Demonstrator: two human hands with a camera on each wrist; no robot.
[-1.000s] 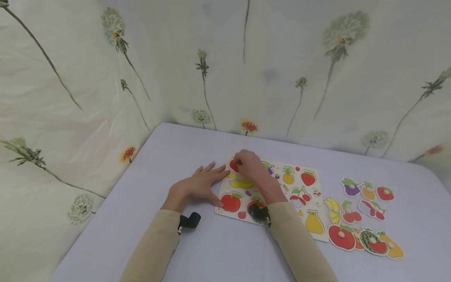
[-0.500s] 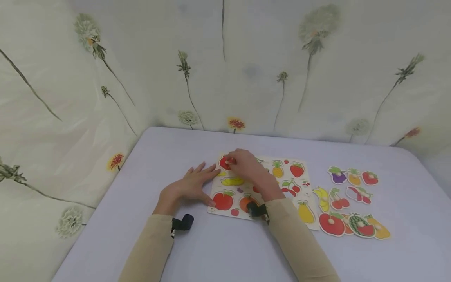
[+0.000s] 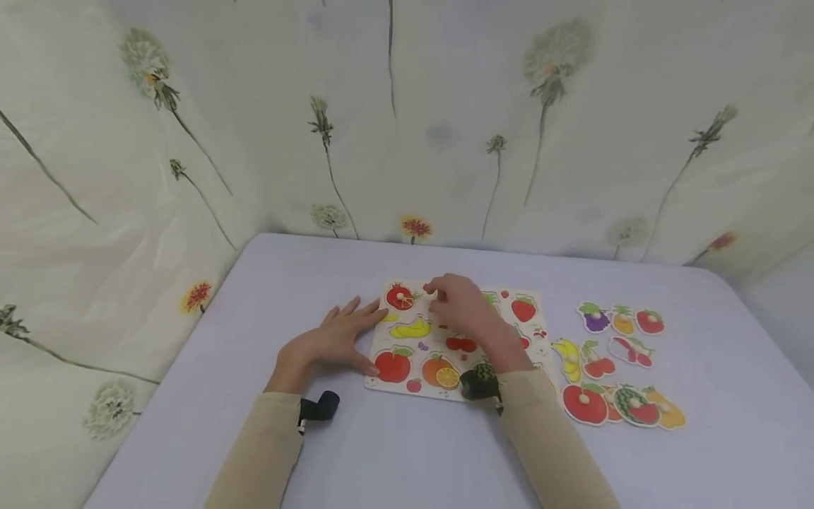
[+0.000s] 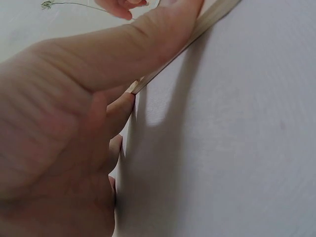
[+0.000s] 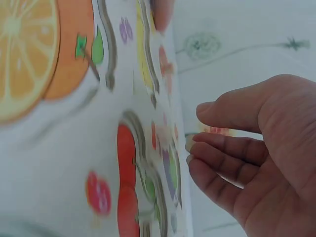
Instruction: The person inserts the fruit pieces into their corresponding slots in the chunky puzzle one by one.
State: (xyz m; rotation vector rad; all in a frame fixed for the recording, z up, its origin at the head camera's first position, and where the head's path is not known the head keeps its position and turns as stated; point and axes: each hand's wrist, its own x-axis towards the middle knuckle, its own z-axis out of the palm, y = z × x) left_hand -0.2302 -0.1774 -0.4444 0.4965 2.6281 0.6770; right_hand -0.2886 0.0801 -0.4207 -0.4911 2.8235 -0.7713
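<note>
A fruit puzzle board (image 3: 413,346) lies flat on the table. My left hand (image 3: 335,338) spreads its fingers along the board's left edge; in the left wrist view its thumb (image 4: 118,47) lies along the wooden edge. A red pomegranate piece (image 3: 399,297) with a small knob sits in the board's top left recess. Just right of that piece, my right hand (image 3: 461,304) hovers over the board's upper part. In the right wrist view, a gap shows between thumb (image 5: 232,111) and bent fingers, with nothing in it. The right forearm hides part of the board.
Several knobbed fruit pieces lie right of the board, among them grapes (image 3: 595,318), bananas (image 3: 567,359), cherries (image 3: 598,362) and an apple (image 3: 585,404). A watermelon piece (image 3: 636,406) overlaps its neighbours. A flowered cloth (image 3: 445,177) rises behind the table.
My right hand has let go of the pomegranate piece and moved to the right, leaving it in the top left recess. The left hand stays at the board's edge. The head view has shifted.
</note>
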